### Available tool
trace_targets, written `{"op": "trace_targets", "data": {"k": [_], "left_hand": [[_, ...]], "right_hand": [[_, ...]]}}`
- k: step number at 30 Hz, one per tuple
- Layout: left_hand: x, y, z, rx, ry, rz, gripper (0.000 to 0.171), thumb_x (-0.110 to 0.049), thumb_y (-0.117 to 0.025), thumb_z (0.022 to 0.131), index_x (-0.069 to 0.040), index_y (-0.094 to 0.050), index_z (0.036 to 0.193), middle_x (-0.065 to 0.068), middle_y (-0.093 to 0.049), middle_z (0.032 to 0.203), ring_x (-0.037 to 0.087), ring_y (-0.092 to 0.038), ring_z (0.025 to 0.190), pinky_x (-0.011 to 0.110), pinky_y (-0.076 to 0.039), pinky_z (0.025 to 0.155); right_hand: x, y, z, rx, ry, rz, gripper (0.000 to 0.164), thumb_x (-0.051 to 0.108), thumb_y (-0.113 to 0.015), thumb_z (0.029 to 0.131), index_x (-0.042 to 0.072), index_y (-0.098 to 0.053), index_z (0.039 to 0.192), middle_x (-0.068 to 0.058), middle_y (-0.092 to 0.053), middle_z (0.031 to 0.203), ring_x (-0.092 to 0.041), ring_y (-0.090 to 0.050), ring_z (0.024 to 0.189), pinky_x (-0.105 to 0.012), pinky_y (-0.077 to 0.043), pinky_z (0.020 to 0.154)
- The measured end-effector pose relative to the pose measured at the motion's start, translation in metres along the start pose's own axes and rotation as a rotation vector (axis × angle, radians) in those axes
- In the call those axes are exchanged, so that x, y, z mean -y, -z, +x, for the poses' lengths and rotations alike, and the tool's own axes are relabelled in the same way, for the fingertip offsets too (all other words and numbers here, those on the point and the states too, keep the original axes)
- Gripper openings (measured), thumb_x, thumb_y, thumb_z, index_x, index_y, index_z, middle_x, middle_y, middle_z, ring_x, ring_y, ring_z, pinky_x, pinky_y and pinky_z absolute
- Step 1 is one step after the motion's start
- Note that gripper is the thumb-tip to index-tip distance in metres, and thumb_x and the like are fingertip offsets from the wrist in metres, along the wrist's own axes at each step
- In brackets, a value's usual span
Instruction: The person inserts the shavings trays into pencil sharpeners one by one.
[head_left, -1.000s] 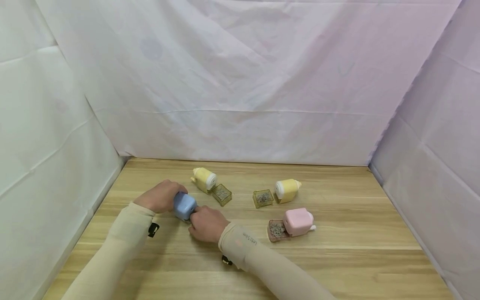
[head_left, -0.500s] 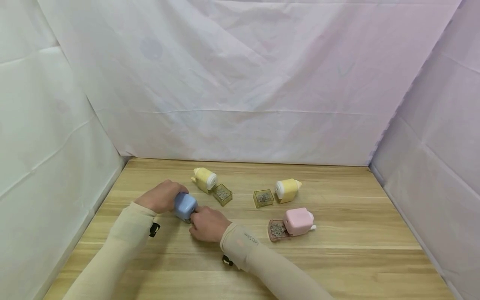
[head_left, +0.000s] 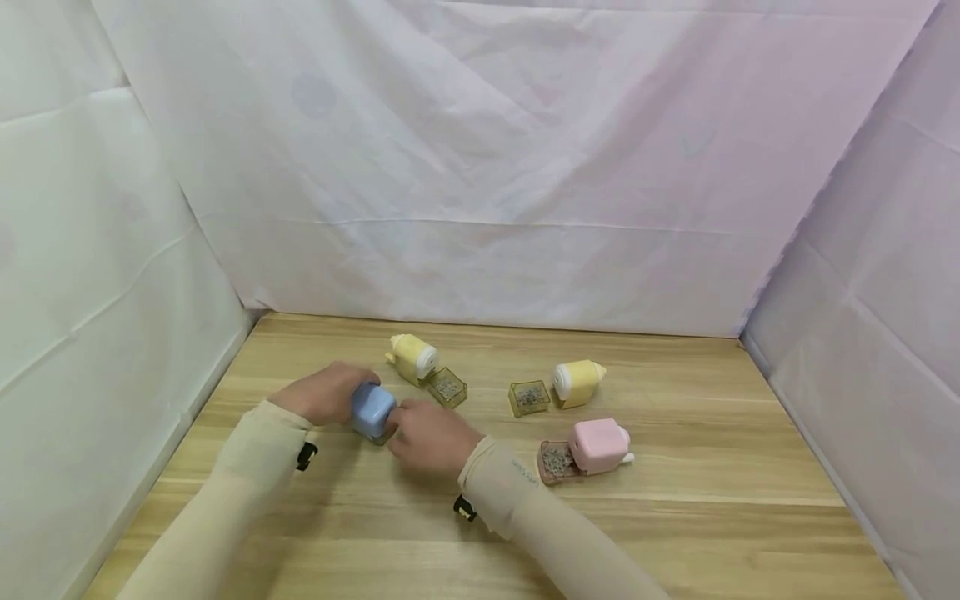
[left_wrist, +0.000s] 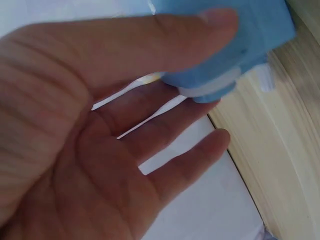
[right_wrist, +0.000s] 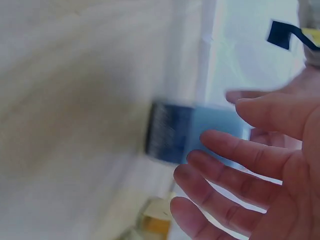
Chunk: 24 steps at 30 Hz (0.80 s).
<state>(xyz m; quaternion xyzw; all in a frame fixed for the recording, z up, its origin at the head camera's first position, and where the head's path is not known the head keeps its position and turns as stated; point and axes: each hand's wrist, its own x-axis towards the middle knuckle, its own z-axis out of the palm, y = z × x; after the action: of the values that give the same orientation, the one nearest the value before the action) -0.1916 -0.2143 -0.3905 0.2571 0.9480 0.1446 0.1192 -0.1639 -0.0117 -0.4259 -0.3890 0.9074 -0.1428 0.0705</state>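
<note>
A light blue pencil sharpener (head_left: 372,408) stands at the left of the table. My left hand (head_left: 326,395) grips its body from the left, thumb on one side and fingers on the other. In the left wrist view the thumb lies flat along the blue body, with a white crank handle (left_wrist: 265,76) showing below. My right hand (head_left: 435,436) is close to the sharpener's right side, fingers loosely extended and holding nothing. The right wrist view is blurred but shows the dark blue shavings drawer (right_wrist: 170,132) under the light blue body, just past my fingertips.
Behind stand two yellow sharpeners, one at left (head_left: 412,358) and one at right (head_left: 577,382). Their shavings drawers, left (head_left: 464,398) and right (head_left: 512,403), lie beside them. A pink sharpener (head_left: 600,444) has its shavings-filled drawer (head_left: 542,472) sticking out. White cloth walls (head_left: 525,167) enclose the table.
My right hand has drawn back slightly to the right from the blue sharpener's drawer side, its fingers loosening. My left hand keeps its grip. The head view has shifted slightly.
</note>
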Motion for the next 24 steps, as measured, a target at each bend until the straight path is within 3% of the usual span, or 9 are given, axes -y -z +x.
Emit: {"op": "trace_targets", "data": {"k": [5,9,13,19,24], "left_hand": [[-0.003,0.006,-0.002,0.051,0.060,-0.027,0.070,-0.006,-0.087,0.068,0.001,-0.058,0.131,0.019,-0.063,0.125,0.033,-0.060,0.110,0.048,-0.051,0.090],[-0.007,0.017,-0.002,0.044,0.079,-0.043,0.073,-0.011,-0.085,0.074,0.002,-0.052,0.138,0.022,-0.055,0.137,0.041,-0.051,0.126,0.056,-0.044,0.102],[-0.011,0.029,-0.001,0.011,0.061,-0.033,0.068,-0.018,-0.079,0.083,0.005,-0.048,0.140,0.025,-0.051,0.141,0.044,-0.047,0.130,0.058,-0.040,0.105],[-0.011,0.042,0.005,-0.079,0.074,-0.009,0.060,-0.020,-0.066,0.095,0.007,-0.043,0.143,0.028,-0.048,0.142,0.045,-0.046,0.131,0.058,-0.039,0.106],[-0.008,0.045,0.009,-0.161,0.082,0.049,0.056,-0.020,-0.063,0.096,0.009,-0.044,0.141,0.029,-0.048,0.140,0.045,-0.046,0.131,0.056,-0.039,0.106]], "right_hand": [[-0.006,0.022,-0.002,-0.027,-0.057,-0.012,0.031,0.031,-0.059,0.098,0.015,-0.067,0.123,0.001,-0.065,0.118,-0.013,-0.063,0.104,-0.029,-0.054,0.080],[-0.010,0.040,-0.004,-0.054,-0.129,0.010,0.039,0.035,-0.059,0.098,0.014,-0.060,0.131,-0.003,-0.062,0.126,-0.017,-0.062,0.109,-0.035,-0.055,0.081],[-0.016,0.057,-0.010,-0.114,-0.151,0.032,0.043,0.035,-0.060,0.097,0.012,-0.058,0.133,-0.005,-0.062,0.126,-0.016,-0.062,0.106,-0.034,-0.055,0.083],[-0.026,0.076,-0.015,-0.174,-0.200,0.049,0.046,0.040,-0.056,0.099,0.014,-0.054,0.137,-0.005,-0.056,0.138,-0.020,-0.056,0.123,-0.040,-0.052,0.095],[-0.038,0.081,-0.016,-0.225,-0.233,0.049,0.052,0.045,-0.055,0.097,0.013,-0.053,0.139,-0.005,-0.054,0.137,-0.022,-0.056,0.122,-0.043,-0.053,0.091]]}}
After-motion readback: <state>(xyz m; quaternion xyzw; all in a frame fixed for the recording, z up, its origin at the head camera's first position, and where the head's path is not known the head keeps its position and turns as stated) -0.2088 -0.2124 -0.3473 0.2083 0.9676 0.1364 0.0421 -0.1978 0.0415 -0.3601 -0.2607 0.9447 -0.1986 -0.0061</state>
